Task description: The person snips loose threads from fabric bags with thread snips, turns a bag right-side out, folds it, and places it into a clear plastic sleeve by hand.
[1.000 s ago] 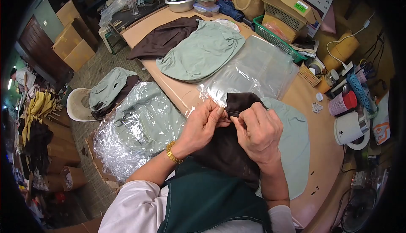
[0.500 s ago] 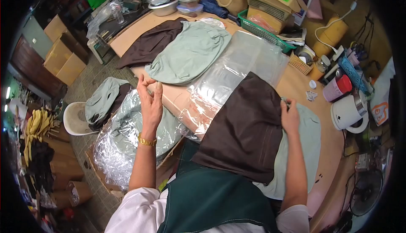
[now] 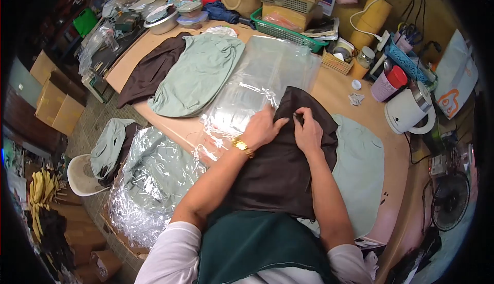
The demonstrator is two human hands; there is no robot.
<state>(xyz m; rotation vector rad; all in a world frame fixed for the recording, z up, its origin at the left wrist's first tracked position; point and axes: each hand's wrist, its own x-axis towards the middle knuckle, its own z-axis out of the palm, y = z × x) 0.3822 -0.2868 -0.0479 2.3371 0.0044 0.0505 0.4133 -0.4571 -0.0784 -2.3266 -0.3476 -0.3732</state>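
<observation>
- Head view, near middle: has brown cloth (image 3: 278,176) spread before the apron, over the left part of a green cloth (image 3: 360,181).
- Keeps left hand (image 3: 261,128) at the brown cloth's left edge, thumb spread from fingers; cannot tell whether gripping.
- Keeps right hand (image 3: 309,132) on the far part of the brown cloth, fingers bent, thumb near the forefinger; cannot tell whether pinching.
- Near left, see a box (image 3: 121,232) piled with clear wrap (image 3: 123,212) and green cloth showing through.
- Beyond it, see a white bin (image 3: 82,181) with green and dark cloth drooping over its right rim.
- Far left on the table (image 3: 339,93), find a basin (image 3: 163,25) holding dark stuff, just beside stacked tubs (image 3: 190,21).
- Far right of these, find a green basket (image 3: 285,34) packed with cardboard and papers.
- Farther right, notice a wicker basket (image 3: 337,63) with a roll inside, a blue basket (image 3: 406,57) holding scissors, then a pink cup (image 3: 383,91) and kettle (image 3: 404,114), contents hidden.
</observation>
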